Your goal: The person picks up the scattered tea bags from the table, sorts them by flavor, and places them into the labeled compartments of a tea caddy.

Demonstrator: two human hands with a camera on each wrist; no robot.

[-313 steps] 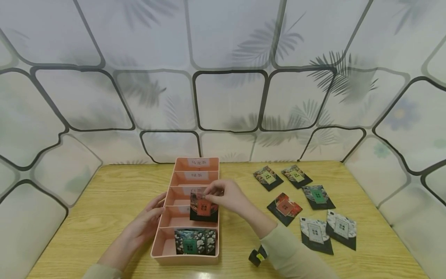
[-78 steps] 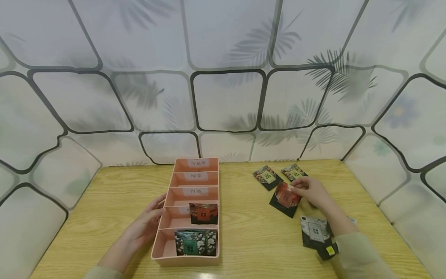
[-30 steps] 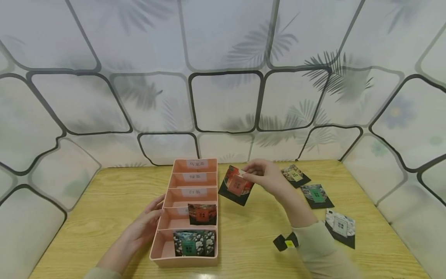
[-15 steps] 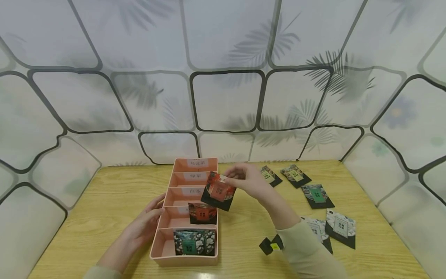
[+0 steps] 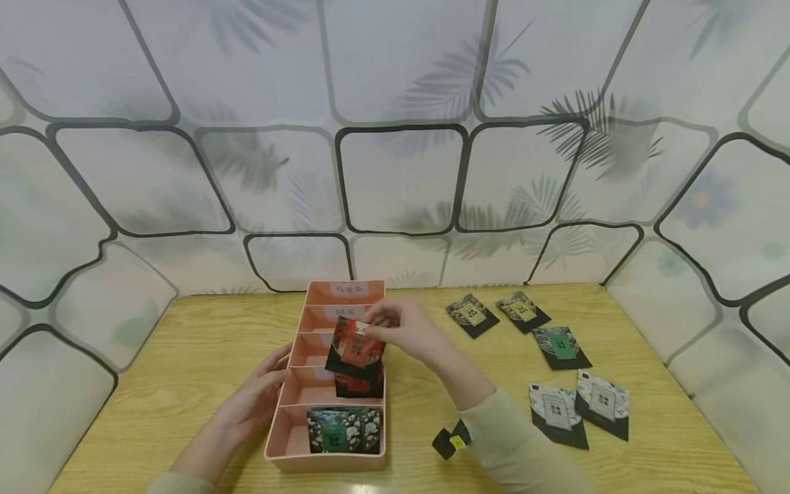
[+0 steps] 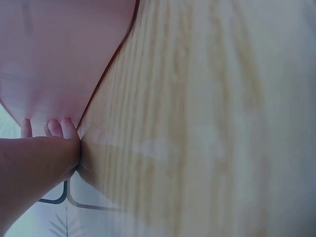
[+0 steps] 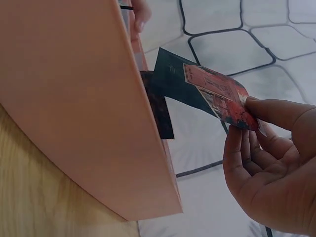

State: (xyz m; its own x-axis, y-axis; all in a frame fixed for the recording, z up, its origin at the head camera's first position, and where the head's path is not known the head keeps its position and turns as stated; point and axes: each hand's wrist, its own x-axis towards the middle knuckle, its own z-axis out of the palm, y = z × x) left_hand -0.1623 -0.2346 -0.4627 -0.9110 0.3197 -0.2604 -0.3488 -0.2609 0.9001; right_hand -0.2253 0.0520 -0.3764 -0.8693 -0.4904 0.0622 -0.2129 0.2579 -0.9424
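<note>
My right hand (image 5: pixel 410 333) pinches a red and black tea sachet (image 5: pixel 356 348) by its top edge, above the pink divided box (image 5: pixel 327 463). In the right wrist view the sachet (image 7: pixel 212 91) tilts over the box rim, between thumb and fingertips. Below it, another red sachet (image 5: pixel 358 387) stands in the second compartment from the front, partly covered. Green and black sachets (image 5: pixel 342 431) fill part of the front compartment. My left hand (image 5: pixel 259 391) rests against the box's left side; in the left wrist view its fingertips (image 6: pixel 55 127) touch the pink wall.
Right of the box lie two yellow-labelled sachets (image 5: pixel 472 314), a green-labelled sachet (image 5: pixel 561 346) and two white sachets (image 5: pixel 558 415) on the wooden table (image 5: pixel 185 343). A small black object with a yellow patch (image 5: pixel 453 440) is by the right sleeve. A patterned curtain (image 5: pixel 401 178) surrounds the table.
One red sachet stands in the second compartment since the earliest frame. My right hand has picked another red sachet off the table and carried it left over the box. My left hand stays put.
</note>
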